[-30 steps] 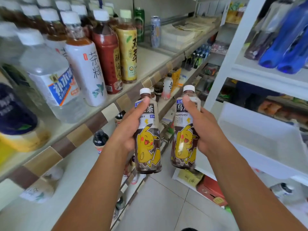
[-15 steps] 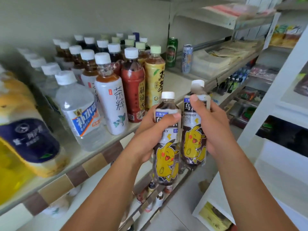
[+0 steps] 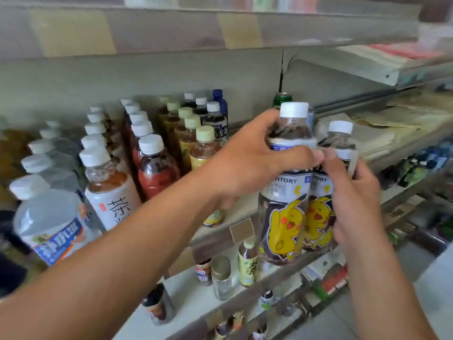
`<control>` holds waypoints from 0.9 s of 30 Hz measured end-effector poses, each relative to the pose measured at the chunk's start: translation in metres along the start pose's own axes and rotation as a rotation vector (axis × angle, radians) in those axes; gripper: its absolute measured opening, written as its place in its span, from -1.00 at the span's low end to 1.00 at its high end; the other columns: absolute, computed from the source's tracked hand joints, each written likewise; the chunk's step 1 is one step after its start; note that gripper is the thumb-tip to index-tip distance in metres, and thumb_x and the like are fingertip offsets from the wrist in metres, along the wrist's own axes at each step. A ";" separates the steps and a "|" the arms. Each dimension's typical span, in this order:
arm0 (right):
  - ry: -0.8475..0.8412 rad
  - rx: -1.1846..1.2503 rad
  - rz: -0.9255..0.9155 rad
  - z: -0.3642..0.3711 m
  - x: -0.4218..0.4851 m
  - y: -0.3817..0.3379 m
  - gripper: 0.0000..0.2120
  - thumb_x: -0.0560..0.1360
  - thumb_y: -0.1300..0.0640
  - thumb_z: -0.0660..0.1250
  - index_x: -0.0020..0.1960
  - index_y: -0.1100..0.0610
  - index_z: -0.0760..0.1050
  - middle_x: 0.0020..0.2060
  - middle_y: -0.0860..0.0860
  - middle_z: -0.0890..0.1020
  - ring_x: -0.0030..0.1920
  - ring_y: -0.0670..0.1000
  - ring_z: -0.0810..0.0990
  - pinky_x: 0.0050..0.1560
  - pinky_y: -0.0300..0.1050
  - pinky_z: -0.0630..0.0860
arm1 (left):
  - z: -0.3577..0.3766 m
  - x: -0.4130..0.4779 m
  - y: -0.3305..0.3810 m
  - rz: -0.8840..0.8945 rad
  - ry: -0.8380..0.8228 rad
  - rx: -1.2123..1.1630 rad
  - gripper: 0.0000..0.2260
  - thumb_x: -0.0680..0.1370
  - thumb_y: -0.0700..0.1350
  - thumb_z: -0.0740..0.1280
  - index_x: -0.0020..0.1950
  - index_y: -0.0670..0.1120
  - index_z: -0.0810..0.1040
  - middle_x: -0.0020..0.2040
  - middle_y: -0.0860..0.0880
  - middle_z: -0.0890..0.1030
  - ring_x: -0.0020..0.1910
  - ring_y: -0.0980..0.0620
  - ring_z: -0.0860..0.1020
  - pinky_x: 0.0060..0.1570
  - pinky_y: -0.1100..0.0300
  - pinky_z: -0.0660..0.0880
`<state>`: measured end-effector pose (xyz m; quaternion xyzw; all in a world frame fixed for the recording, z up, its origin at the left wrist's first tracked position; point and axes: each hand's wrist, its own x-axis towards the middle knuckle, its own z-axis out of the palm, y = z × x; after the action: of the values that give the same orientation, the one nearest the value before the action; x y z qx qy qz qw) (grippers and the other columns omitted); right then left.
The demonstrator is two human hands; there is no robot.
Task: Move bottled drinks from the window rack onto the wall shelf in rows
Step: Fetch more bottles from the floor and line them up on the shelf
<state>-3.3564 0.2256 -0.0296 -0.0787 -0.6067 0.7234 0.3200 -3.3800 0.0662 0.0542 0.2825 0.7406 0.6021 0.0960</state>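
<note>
Two dark tea bottles with white caps and yellow cartoon labels are held side by side in front of the wall shelf [image 3: 221, 230]. My left hand [image 3: 247, 163] grips the left tea bottle [image 3: 284, 217] around its shoulder, thumb across the label. My right hand [image 3: 353, 195] grips the right tea bottle [image 3: 318, 217] from the right side. Both bottles hang just past the shelf's front edge, to the right of the standing rows.
Rows of bottles fill the shelf's left: water bottles [image 3: 49, 217], white-label tea [image 3: 110, 192], red tea [image 3: 157, 170], yellow tea [image 3: 203, 150], dark bottles behind. A green can [image 3: 282, 99] stands at the back. Lower shelves hold small bottles [image 3: 247, 263]. Folded papers [image 3: 392, 123] lie right.
Both hands have lifted the two bottles up and toward the shelf. The view has swung left and up, away from the white rack.
</note>
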 end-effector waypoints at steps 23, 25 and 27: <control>-0.379 0.085 -0.096 0.042 0.096 0.041 -0.63 0.39 -0.19 0.43 0.13 -0.07 0.54 -0.07 -0.18 0.71 -0.04 -0.17 0.70 -0.09 -0.24 0.62 | -0.074 0.155 0.001 -0.399 -0.002 1.325 -0.26 0.29 0.17 0.60 0.35 -0.12 0.47 0.26 -0.09 0.57 0.16 -0.13 0.53 0.17 0.00 0.48; -0.421 0.122 -0.113 0.048 0.098 0.042 -0.62 0.39 -0.16 0.43 0.15 -0.06 0.54 -0.04 -0.13 0.72 -0.02 -0.14 0.70 -0.06 -0.21 0.63 | -0.075 0.160 -0.003 -0.412 -0.018 1.372 -0.23 0.28 0.20 0.58 0.36 -0.13 0.47 0.25 -0.11 0.56 0.17 -0.14 0.53 0.20 -0.01 0.48; -0.475 0.141 -0.131 0.055 0.098 0.046 -0.69 0.43 -0.08 0.44 0.15 -0.10 0.53 -0.03 -0.11 0.72 -0.01 -0.13 0.70 -0.05 -0.22 0.62 | -0.077 0.164 -0.003 -0.417 -0.013 1.416 -0.29 0.29 0.21 0.57 0.28 -0.15 0.50 0.14 -0.11 0.58 0.07 -0.12 0.54 0.02 0.07 0.48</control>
<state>-3.4779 0.2321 -0.0321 0.1554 -0.6168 0.7399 0.2192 -3.5524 0.0888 0.1033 0.1336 0.9896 -0.0524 0.0075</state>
